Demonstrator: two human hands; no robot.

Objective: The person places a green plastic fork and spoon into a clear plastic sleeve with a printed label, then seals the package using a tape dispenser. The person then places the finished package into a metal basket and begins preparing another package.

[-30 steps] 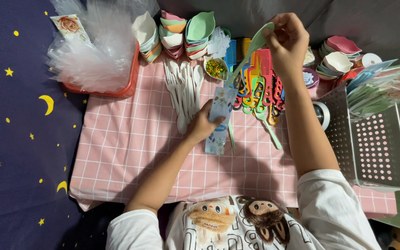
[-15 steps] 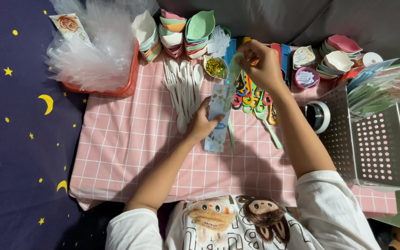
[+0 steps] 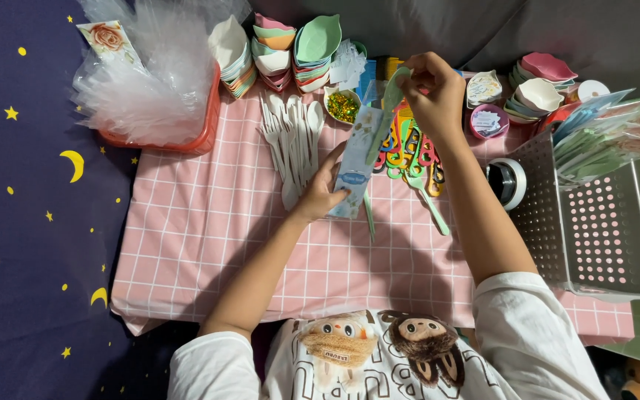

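The right hand [image 3: 432, 92] has come down, pinching a pale green spoon [image 3: 388, 104] into the clear packet [image 3: 355, 159] the left hand [image 3: 325, 189] grips on the surface [image 3: 209, 222].

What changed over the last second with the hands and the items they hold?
The right hand, holding a pale green spoon, came down from over the bowls and now puts the spoon into the top of the clear packet. The left hand kept steadying the packet on the pink checked cloth; white spoons unmoved.

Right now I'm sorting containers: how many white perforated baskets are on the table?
1: the white perforated basket stands at the table's right edge, holding flat packets. None other shows.
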